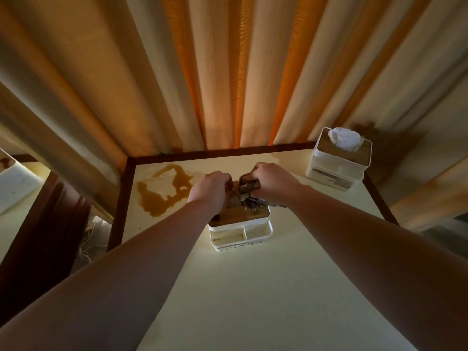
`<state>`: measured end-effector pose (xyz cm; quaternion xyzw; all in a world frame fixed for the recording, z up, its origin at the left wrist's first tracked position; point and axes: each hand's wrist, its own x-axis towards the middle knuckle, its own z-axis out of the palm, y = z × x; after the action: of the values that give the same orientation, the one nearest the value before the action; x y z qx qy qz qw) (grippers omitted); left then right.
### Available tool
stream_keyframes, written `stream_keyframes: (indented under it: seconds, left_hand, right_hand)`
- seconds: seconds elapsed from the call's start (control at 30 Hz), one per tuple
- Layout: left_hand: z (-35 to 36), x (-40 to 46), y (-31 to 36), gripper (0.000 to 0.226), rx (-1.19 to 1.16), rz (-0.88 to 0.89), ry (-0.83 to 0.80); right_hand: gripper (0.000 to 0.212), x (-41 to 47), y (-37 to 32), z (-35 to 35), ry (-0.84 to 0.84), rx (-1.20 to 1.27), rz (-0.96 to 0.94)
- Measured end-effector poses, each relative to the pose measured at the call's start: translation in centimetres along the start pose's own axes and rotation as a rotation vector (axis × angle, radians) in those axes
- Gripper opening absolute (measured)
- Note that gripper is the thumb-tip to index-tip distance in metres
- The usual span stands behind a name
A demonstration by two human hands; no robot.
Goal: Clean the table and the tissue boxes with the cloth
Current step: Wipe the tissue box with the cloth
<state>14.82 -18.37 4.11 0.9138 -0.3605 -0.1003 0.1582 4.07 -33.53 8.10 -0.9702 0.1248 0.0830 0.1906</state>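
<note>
- Cream-coloured, with a dark wooden rim, the table fills the lower middle of your view; its near edge is cut off by the bottom of the picture, and both your forearms reach across it from the near corners.
- Near the middle of the table stands the near tissue box, white with a wooden lid and open compartments on the side facing you. Some brown marks show in those compartments.
- Your left hand is over the lid's left part with its fingers curled down; the fingertips are hidden behind the knuckles, but they appear to grip the left end of the dark cloth.
- Your right hand is over the lid's far right corner, fingers curled and clamped on the cloth's right end. The cloth is bunched between both hands and trails onto the lid; its folds are hard to make out in the dim light.
- Left of your hands, towards the far left corner, a brown spill lies on the table.
- At the far right corner stands the second tissue box, a white tissue sticking out of its top.
- Beyond the far edge hang beige and orange curtains.
</note>
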Motion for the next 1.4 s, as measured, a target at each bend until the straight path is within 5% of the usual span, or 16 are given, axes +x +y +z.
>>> stream_keyframes:
  seconds: [0.3, 0.53, 0.77, 1.07, 1.4]
  left_hand:
    - [-0.3, -0.4, -0.1, 0.027, -0.039, 0.020, -0.003]
    - [0.0, 0.0, -0.1, 0.011, -0.054, -0.007, -0.015]
    - [-0.1, -0.1, -0.1, 0.015, -0.020, 0.004, 0.012]
    - [0.0, -0.4, -0.3, 0.017, -0.050, 0.019, 0.033]
    - [0.0, 0.0, -0.3, 0.010, -0.064, -0.005, 0.000]
  right_hand:
    - [0.047, -3.3, 0.4, 0.0, -0.277, -0.110, -0.056]
    - [0.003, 0.9, 0.5, -0.1, -0.095, -0.083, 0.013]
    - [0.014, 0.5, 0.5, 0.5, 0.026, 0.006, -0.005]
    - [0.043, -2.9, 0.3, -0.1, -0.274, -0.119, -0.054]
    - [0.011, 1.9, 0.5, 0.1, -0.015, -0.034, 0.038]
